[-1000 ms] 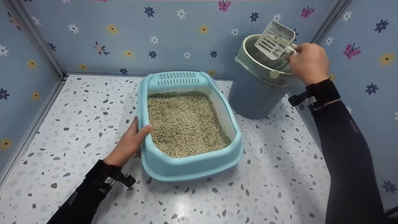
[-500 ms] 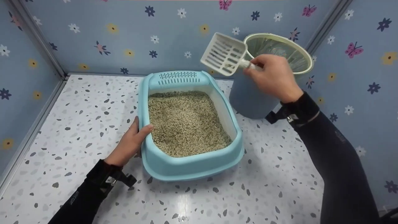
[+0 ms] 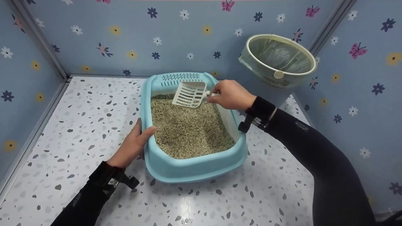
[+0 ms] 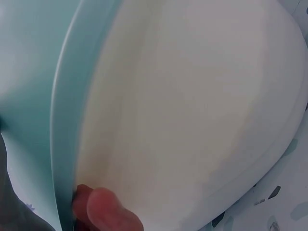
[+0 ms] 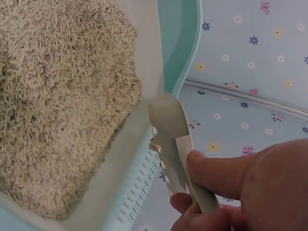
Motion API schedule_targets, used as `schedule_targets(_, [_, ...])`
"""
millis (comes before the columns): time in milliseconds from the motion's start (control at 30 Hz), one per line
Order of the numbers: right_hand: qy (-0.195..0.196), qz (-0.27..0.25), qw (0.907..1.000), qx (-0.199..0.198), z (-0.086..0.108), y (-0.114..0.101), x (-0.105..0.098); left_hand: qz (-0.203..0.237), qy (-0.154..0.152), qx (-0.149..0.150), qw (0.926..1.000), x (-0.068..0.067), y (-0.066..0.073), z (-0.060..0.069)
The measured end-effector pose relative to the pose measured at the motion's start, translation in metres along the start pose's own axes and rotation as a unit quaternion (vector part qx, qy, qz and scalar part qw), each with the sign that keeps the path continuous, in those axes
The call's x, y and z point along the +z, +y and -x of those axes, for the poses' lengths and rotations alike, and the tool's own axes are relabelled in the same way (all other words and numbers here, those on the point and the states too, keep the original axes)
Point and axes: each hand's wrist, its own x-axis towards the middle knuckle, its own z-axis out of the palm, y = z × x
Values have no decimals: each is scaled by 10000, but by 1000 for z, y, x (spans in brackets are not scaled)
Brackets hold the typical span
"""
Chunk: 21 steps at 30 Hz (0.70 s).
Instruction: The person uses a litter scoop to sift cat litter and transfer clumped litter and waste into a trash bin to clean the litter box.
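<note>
A light blue litter box (image 3: 191, 171) with a pale inner wall stands on the speckled surface, filled with tan pellet litter (image 3: 188, 131). My left hand (image 3: 133, 142) grips its left rim, thumb over the top; the left wrist view shows fingertips (image 4: 108, 211) against the pale lower side under the blue rim. In my right hand (image 3: 232, 94) is the handle of a white slotted litter scoop (image 3: 190, 94), pinched between thumb and fingers. The scoop hangs over the far part of the litter, apart from it. A small crumb (image 5: 154, 145) clings to its slots in the right wrist view.
A blue bin (image 3: 263, 91) with a cream rim and a translucent liner (image 3: 279, 56) stands behind and right of the box. Flower-patterned panels (image 3: 103, 37) close off the back and both sides. Speckled white surface (image 3: 78, 119) surrounds the box.
The right hand has carried the scoop from above the bin leftward and down to over the litter box. The left hand has stayed on the rim, and the box has not moved.
</note>
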Motion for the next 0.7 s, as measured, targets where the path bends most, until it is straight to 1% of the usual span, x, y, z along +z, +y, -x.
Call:
schedule_targets(133, [-661, -185, 9976, 60, -15, 0, 14, 26, 6, -60, 10000, 0, 0, 0])
schedule_targets(200, [-966, -297, 9947, 181, -21, -2, 19, 30, -2, -75, 10000, -1, 1, 0])
schedule_targets(267, [-1273, -442, 9903, 322, -26, -3, 24, 33, -14, -115, 9999, -1, 0, 0])
schedule_targets(400, [-1760, -727, 9802, 536, -33, -7, 34, 27, -42, -155, 9999, -2, 1, 1])
schedule_targets(567, [-2236, -702, 9701, 636, -38, -9, 49, 86, -35, -109, 9999, -1, 0, 1])
schedule_targets(700, [-2691, -724, 9580, 677, -37, -9, 60, 107, -37, -80, 9999, -1, 0, 1])
